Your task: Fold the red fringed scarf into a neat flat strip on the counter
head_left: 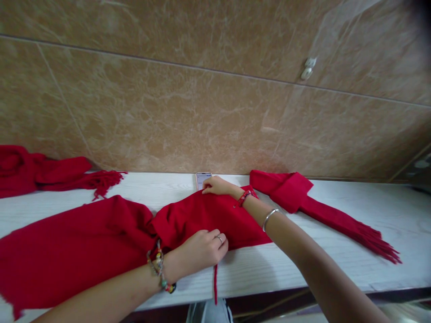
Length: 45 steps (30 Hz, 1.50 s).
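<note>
A long red scarf (pixel 76 251) lies across the white table, spread wide at the left and bunched near its middle. My left hand (pixel 200 252), with a ring and a beaded bracelet, is closed on the scarf's near edge. From beneath its fingers a thin red strand (pixel 215 282) hangs over the table's front. Across the cloth, my right hand (pixel 217 185) pinches the far edge, close to a phone (pixel 202 179). The hands are a scarf's width apart, and the cloth lies between them. Both sets of fingertips are partly hidden.
A folded red scarf (pixel 296 197) with a fringed end lies at the right. Another red scarf (pixel 50 172) is heaped at the far left. The white table (pixel 363 202) meets a brown marbled wall (pixel 188 112), which carries a small white fitting (pixel 308 68).
</note>
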Each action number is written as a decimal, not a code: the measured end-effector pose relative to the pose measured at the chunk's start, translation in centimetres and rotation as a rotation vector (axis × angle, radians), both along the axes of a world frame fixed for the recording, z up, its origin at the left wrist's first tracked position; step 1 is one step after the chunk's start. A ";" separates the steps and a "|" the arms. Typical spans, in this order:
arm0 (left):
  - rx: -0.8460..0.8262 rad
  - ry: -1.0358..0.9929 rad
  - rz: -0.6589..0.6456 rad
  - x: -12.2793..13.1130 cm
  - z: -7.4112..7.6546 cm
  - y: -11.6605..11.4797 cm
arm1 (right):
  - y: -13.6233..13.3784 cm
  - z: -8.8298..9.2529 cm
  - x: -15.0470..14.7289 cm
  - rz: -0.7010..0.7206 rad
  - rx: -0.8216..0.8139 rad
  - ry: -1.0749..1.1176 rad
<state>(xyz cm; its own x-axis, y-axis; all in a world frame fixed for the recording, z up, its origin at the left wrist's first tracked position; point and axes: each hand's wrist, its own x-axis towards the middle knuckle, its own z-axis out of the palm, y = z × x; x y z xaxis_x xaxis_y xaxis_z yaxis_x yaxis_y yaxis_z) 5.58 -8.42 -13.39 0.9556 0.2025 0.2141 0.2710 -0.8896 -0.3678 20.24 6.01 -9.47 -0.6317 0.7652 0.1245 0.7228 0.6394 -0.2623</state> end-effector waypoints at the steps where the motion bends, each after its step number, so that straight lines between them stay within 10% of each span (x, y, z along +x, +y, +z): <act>1: 0.000 0.007 -0.004 0.0 0.1 0.0 | 0.1 -0.1 -0.1 -0.005 0.010 0.007; 14: -0.167 -0.100 0.139 -0.9 -0.9 1.2 | -5.8 -2.0 5.4 -0.073 0.362 0.139; 23: -0.230 -0.024 0.093 -1.2 -1.2 1.8 | -8.7 -5.2 9.0 -0.150 0.116 -0.118; 33: -0.186 -0.183 0.112 -1.1 1.0 1.8 | -14.1 -0.6 9.8 -0.010 0.192 0.059; 45: -0.032 -0.162 -0.060 -1.6 2.2 1.9 | -17.5 -3.5 11.6 0.084 0.646 -0.084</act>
